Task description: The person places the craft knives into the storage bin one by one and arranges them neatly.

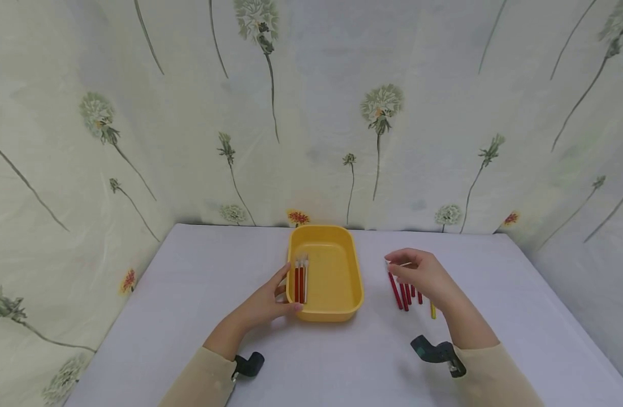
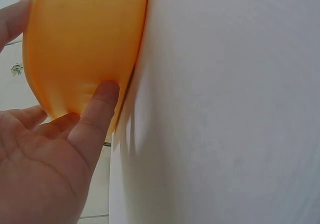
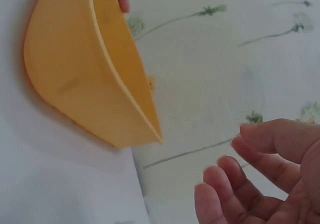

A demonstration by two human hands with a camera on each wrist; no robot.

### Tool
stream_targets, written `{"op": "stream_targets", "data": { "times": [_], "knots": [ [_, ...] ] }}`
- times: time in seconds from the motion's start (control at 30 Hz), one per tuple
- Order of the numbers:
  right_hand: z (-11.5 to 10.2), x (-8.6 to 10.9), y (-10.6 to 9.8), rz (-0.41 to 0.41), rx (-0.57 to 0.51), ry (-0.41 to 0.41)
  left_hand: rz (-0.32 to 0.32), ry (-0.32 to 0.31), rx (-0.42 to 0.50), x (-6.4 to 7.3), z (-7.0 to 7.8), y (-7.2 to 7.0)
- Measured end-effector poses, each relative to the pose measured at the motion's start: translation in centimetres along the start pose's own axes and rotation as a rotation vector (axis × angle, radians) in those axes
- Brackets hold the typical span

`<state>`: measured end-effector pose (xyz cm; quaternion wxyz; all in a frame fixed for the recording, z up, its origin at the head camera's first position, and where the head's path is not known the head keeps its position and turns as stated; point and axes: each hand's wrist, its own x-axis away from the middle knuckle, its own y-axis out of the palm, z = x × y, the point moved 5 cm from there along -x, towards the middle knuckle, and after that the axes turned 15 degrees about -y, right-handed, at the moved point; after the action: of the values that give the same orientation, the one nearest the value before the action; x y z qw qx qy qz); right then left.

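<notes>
At the middle of the table stands a yellow plastic tray (image 1: 337, 277). Slim paintbrushes (image 1: 301, 285), red-handled and one pale, lie side by side along its left wall. My left hand (image 1: 265, 302) grips the tray's near left side, thumb at the front corner and fingers along the left rim. In the left wrist view its fingers (image 2: 92, 126) press against the tray's outer wall. My right hand (image 1: 423, 274) hovers over several red sticks (image 1: 404, 297), likely brush handles, partly hidden under it. The right wrist view shows its fingers loosely bent, with nothing between them.
A yellow stick (image 1: 433, 310) lies to the right of the red ones. The white table (image 1: 332, 362) ends at the back against a flower-printed cloth (image 1: 311, 113), which also hangs at both sides. A dark wrist mount (image 1: 438, 351) sticks out from each sleeve.
</notes>
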<state>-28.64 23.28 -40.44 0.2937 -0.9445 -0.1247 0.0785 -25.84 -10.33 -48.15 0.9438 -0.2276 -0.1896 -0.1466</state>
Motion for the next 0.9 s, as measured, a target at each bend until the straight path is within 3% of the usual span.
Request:
{"op": "stream_targets", "data": {
  "times": [0.47,0.9],
  "knots": [
    [5.3,1.3,-3.0,0.045,0.023,-0.043,0.010,-0.003,-0.009,-0.3,-0.3,0.0],
    [9.9,2.1,-4.0,0.067,0.138,0.102,-0.001,0.014,0.005,-0.3,-0.3,0.0]
  ]
}}
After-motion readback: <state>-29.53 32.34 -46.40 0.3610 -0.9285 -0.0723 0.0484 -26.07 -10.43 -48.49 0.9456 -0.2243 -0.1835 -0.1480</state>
